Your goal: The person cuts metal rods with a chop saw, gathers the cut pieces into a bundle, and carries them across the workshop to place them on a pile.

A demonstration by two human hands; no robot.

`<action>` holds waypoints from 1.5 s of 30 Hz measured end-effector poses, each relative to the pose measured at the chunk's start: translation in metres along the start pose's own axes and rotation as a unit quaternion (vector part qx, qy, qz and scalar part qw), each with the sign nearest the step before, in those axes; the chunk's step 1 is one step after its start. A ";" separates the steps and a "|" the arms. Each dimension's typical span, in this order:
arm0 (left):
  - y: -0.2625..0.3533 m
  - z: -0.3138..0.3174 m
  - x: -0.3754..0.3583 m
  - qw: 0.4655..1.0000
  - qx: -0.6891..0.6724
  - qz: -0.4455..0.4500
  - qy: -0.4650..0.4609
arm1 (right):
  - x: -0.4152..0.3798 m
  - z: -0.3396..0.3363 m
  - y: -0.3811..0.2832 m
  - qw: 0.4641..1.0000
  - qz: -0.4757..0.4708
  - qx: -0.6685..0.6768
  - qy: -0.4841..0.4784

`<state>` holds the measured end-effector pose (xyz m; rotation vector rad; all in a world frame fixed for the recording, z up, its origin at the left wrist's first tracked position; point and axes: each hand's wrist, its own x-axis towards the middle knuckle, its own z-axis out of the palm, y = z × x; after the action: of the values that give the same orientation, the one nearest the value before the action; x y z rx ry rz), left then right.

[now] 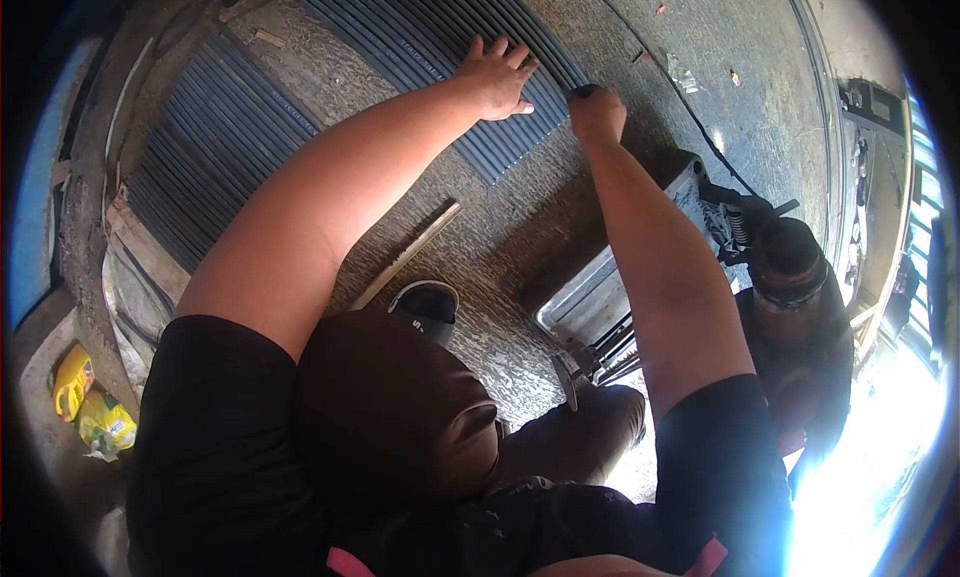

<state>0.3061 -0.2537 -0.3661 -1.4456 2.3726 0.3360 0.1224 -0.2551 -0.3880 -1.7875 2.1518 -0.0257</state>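
Note:
My left hand point(494, 80) lies with its fingers spread on a row of long dark grey rods point(425, 52), set side by side on the floor. Pale printed lettering runs across some of them. At the right edge of this row, near the rods' ends, my right hand point(598, 115) is closed. Something small and dark shows at its fingers, but I cannot make out what it is. A second row of similar rods point(225, 127) lies to the left, partly behind my left arm.
A wooden stick point(408, 253) lies on the floor near my shoe point(428, 303). To the right stands a metal machine point(585, 295) with a spring and a dark cylinder point(788, 255). A thin cable point(690, 107) crosses the floor. Yellow packages point(105, 424) sit at far left.

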 end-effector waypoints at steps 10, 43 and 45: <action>0.002 0.001 0.008 1.000 -0.012 -0.014 0.019 | 0.007 0.006 0.006 1.000 0.009 0.010 0.022; -0.091 0.130 -0.257 0.881 -0.194 -0.352 0.252 | -0.175 0.030 -0.203 0.944 -0.216 0.095 -0.229; -0.086 0.144 -0.261 0.888 -0.178 -0.343 0.249 | -0.180 0.039 -0.211 0.942 -0.247 0.079 -0.213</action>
<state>0.5172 -0.0276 -0.3934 -2.6936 1.9877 0.2310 0.3603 -0.1181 -0.3320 -1.9719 1.3365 0.0607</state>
